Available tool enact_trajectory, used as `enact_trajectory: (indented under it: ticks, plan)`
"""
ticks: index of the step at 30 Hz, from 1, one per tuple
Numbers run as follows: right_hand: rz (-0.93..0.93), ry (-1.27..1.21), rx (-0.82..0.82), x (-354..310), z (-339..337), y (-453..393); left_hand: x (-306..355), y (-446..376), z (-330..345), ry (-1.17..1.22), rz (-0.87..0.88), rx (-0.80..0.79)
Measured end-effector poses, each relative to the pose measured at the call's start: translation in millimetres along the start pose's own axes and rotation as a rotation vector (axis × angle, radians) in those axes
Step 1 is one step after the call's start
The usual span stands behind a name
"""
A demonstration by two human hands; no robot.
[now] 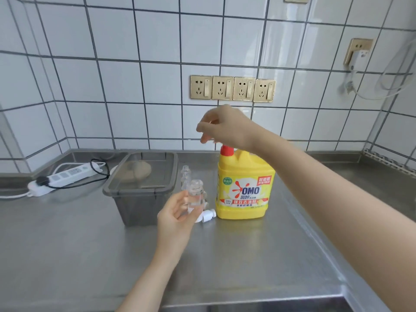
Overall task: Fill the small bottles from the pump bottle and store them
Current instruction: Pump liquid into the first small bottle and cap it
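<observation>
A yellow pump bottle [244,188] with a red collar stands on the steel counter. My right hand [221,126] hovers over its top with curled fingers; the pump head is hidden beneath it, so I cannot tell whether it is gripped. My left hand [177,217] holds a small clear bottle [195,194] upright, uncapped, just left of the pump bottle. Another small clear bottle [185,174] stands behind it. White caps [208,215] lie on the counter at the yellow bottle's base.
A grey translucent storage box [126,194] with a lid stands left of the bottles. A white power strip [65,176] with a black cord lies at far left. Wall sockets [233,88] sit above. The counter's front edge [247,300] runs along the bottom.
</observation>
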State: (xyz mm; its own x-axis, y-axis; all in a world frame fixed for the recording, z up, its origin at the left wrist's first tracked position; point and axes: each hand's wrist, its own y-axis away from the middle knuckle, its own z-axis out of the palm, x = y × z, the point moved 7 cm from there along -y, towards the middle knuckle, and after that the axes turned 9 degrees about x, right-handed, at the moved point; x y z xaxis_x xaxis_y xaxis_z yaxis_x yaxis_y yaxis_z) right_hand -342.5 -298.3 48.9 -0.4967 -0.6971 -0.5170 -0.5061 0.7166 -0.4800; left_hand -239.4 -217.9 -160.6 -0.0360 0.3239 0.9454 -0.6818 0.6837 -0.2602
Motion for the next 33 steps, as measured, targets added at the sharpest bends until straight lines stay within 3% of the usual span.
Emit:
enact_trajectory:
  ticks: [9, 22, 25, 31, 33]
  plan:
    - [0.083, 0.258, -0.310, 77.5, 112.5, 77.4, -28.9, 27.3, -37.2, -0.091, -0.002, 0.024]
    - [-0.130, 0.705, -0.418, 99.4, 179.0, 99.6, -32.7, 25.6, -43.2, -0.089, 0.000, 0.031]
    - [-0.035, 0.553, -0.384, 103.0, 172.3, 99.3, -31.9, 25.5, -42.1, -0.099, 0.013, 0.004]
    - [0.136, -0.043, -0.237, 84.7, 127.6, 112.9, -37.9, 26.6, -38.6, -0.134, 0.051, -0.047]
    - [0.124, -0.031, -0.118, 84.2, 105.1, 116.2, -37.7, 27.7, -36.6, -0.158, 0.073, -0.070]
